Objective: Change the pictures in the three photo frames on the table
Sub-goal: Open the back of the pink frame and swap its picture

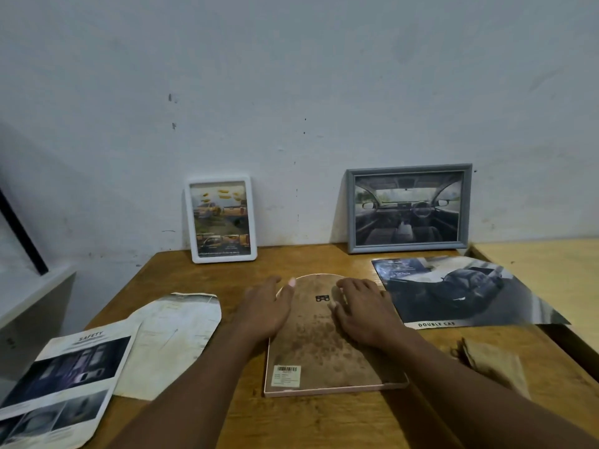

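Head view: an arched frame (pixel 324 351) lies face down on the table (pixel 324 422). Left hand (pixel 265 309) and right hand (pixel 359 312) rest on it, fingers extended, gripping nothing. The white frame (pixel 221 220) and grey frame (pixel 409 207) lean against the wall.

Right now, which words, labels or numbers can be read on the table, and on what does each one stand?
"SAFETY": at the top of the leaflet, front left.
"DOUBLE CAB": on the bottom strip of the car poster.
The barcode sticker on the arched frame: too small to read.
The caption in the white frame: blurred.
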`<action>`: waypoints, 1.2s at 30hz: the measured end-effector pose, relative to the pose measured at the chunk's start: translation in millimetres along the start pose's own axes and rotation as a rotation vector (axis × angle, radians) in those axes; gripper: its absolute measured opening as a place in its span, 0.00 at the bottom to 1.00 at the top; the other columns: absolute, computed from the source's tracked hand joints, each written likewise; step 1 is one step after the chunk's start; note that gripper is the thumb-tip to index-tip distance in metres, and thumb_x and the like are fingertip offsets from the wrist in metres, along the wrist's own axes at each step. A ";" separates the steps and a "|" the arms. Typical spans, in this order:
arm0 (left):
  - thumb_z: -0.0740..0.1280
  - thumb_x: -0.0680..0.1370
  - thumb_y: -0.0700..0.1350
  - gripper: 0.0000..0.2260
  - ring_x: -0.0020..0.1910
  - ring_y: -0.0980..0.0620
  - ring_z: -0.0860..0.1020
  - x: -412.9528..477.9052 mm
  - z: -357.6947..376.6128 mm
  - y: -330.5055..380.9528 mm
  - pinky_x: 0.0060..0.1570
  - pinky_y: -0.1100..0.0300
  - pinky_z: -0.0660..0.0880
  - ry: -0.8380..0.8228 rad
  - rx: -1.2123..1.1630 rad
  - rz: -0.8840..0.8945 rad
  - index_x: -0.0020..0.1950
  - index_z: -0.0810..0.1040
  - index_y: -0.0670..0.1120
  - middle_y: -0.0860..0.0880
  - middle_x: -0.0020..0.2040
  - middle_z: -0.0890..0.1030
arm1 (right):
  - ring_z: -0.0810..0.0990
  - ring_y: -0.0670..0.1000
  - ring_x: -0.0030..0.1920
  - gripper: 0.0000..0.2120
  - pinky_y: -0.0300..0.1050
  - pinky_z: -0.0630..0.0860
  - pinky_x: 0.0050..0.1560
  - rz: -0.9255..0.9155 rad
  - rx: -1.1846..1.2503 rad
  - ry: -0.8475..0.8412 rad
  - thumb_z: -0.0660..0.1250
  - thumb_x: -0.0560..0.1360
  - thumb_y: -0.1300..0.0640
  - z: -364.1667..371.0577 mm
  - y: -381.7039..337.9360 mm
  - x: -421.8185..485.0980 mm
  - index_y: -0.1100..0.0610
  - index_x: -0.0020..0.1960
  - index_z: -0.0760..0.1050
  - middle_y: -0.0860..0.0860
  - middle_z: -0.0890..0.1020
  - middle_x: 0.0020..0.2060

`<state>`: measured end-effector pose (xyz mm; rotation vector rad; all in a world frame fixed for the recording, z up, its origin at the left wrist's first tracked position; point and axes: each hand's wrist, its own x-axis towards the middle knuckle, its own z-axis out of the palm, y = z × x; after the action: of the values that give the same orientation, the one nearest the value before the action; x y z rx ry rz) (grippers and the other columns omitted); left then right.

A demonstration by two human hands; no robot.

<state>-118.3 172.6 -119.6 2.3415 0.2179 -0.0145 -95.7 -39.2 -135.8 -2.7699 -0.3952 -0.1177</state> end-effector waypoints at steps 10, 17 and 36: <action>0.50 0.82 0.65 0.29 0.74 0.50 0.66 9.3 29.1 -17.5 0.71 0.49 0.66 0.166 0.135 0.232 0.80 0.61 0.53 0.50 0.77 0.68 | 0.51 0.52 0.80 0.28 0.60 0.51 0.76 -0.175 -0.003 -0.049 0.51 0.82 0.40 16.4 -11.2 48.4 0.49 0.78 0.56 0.49 0.60 0.79; 0.50 0.83 0.64 0.28 0.74 0.51 0.67 9.6 31.9 -21.7 0.69 0.53 0.66 0.148 0.124 0.263 0.81 0.60 0.53 0.49 0.77 0.68 | 0.70 0.52 0.69 0.25 0.56 0.62 0.71 -0.203 0.007 0.040 0.56 0.79 0.40 21.4 -11.0 50.6 0.49 0.74 0.62 0.51 0.73 0.70; 0.52 0.81 0.67 0.34 0.74 0.48 0.67 10.6 29.0 -15.9 0.70 0.48 0.67 0.199 0.270 0.281 0.83 0.49 0.53 0.47 0.77 0.68 | 0.74 0.59 0.58 0.22 0.61 0.65 0.61 -0.059 -0.040 0.094 0.52 0.77 0.34 26.7 -26.3 110.9 0.51 0.57 0.67 0.54 0.81 0.53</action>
<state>-108.8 164.7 -152.1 2.6239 -0.0203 0.3477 4.0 22.2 -138.3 -2.7797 -0.4543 -0.2724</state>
